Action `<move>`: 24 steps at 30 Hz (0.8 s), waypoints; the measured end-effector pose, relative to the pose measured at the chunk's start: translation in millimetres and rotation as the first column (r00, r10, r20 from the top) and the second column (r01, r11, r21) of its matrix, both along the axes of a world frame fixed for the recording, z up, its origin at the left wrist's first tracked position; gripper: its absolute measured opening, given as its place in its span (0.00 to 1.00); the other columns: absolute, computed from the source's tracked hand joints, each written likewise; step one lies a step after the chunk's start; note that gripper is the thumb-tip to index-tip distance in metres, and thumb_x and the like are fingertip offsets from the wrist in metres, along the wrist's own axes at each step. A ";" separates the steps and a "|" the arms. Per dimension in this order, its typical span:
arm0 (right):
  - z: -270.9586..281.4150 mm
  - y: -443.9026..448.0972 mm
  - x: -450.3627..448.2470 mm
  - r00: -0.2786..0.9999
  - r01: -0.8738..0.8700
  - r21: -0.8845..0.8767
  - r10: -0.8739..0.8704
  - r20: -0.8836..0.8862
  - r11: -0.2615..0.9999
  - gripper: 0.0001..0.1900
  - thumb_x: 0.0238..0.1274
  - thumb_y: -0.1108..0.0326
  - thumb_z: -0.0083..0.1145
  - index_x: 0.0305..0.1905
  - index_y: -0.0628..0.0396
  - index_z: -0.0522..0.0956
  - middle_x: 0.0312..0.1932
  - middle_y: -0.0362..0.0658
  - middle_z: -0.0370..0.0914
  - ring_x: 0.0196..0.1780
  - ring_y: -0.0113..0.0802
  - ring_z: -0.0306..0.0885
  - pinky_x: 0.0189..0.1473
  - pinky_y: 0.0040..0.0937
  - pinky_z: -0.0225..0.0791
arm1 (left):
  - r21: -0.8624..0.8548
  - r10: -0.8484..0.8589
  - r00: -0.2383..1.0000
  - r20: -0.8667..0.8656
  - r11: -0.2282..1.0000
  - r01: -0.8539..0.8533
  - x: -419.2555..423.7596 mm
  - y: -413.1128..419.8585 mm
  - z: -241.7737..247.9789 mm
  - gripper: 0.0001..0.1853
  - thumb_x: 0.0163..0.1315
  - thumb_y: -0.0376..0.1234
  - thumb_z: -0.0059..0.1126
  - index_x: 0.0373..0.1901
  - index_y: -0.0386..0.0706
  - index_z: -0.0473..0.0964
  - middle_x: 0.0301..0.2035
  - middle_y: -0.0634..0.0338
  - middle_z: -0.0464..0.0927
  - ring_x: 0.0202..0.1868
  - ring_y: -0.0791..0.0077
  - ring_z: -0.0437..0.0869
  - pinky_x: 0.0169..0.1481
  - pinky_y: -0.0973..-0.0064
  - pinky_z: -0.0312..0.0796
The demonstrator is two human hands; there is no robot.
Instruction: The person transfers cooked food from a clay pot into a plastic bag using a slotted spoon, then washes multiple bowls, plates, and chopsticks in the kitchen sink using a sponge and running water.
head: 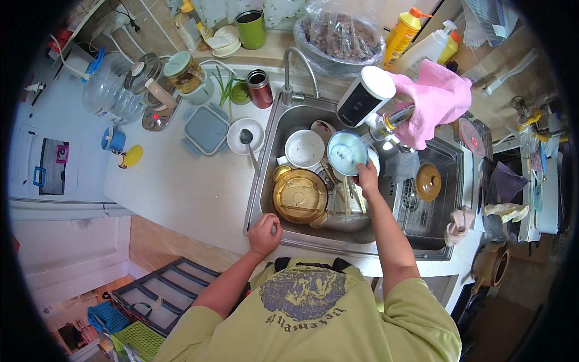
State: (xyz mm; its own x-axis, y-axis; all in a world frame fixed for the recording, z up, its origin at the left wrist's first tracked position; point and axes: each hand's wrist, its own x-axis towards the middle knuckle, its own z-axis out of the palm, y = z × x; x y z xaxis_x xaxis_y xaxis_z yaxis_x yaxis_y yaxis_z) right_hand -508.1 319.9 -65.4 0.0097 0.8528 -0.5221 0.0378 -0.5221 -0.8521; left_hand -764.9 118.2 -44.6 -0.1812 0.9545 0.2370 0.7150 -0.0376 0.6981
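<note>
My right hand (368, 178) grips the rim of a blue-edged bowl (342, 158) above the left basin of a steel double sink (294, 235). Water appears to run into the bowl from a faucet head (377, 133) with a white and black unit (365, 96) on it. Curled loosely, my left hand (265, 234) rests at the sink's front left edge; nothing shows in it. Near it in the basin sits an amber glass pot (299, 197). Behind that lies a white mug-like bowl (304, 148). Chopsticks (347, 197) and a clear container (334, 203) lie below the held bowl.
On the left counter are a white bowl with a ladle (246, 136), a lidded glass box (206, 130) and a red thermos (259, 88). A brown lid (428, 182) lies in the right basin. A pink cloth (434, 99) drapes over the faucet. A slim second faucet (301, 68) stands behind.
</note>
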 end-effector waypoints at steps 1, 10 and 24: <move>-6.7 0.6 11.7 0.989 -0.083 -0.204 0.055 -0.140 0.976 0.08 0.58 0.66 0.41 0.36 0.56 0.70 0.18 0.40 0.69 0.11 0.22 0.58 0.12 0.19 0.53 | -0.001 -0.003 1.000 0.003 1.000 0.003 0.7 0.2 1.4 0.04 0.45 0.26 0.54 0.22 0.43 0.70 0.28 0.61 0.75 0.20 0.68 0.75 0.24 0.76 0.67; -33.8 -46.4 -28.2 0.547 -0.224 -0.619 -0.428 -0.719 0.753 0.10 0.60 0.64 0.37 0.29 0.56 0.66 0.16 0.35 0.61 0.13 0.19 0.52 0.12 0.13 0.47 | -0.052 -0.001 1.000 0.010 0.999 0.002 1.0 -0.4 1.5 0.04 0.45 0.26 0.54 0.22 0.43 0.69 0.28 0.61 0.76 0.19 0.69 0.75 0.23 0.77 0.67; -90.1 -50.3 -47.3 0.897 0.287 0.043 -0.285 0.338 0.957 0.15 0.54 0.72 0.41 0.49 0.55 0.61 0.30 0.51 0.72 0.22 0.37 0.68 0.21 0.33 0.60 | -0.095 -0.002 1.000 -0.015 0.995 0.000 2.0 -0.6 3.8 0.04 0.46 0.27 0.54 0.23 0.43 0.70 0.28 0.61 0.75 0.20 0.69 0.75 0.24 0.76 0.67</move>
State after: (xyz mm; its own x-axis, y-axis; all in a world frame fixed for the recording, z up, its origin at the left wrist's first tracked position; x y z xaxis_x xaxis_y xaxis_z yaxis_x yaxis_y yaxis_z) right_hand -555.4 269.6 -155.5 0.4292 0.7827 -0.4507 0.1701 -0.5601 -0.8108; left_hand -763.0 117.6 -40.8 -0.1775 0.9730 0.1479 0.7253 0.0278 0.6879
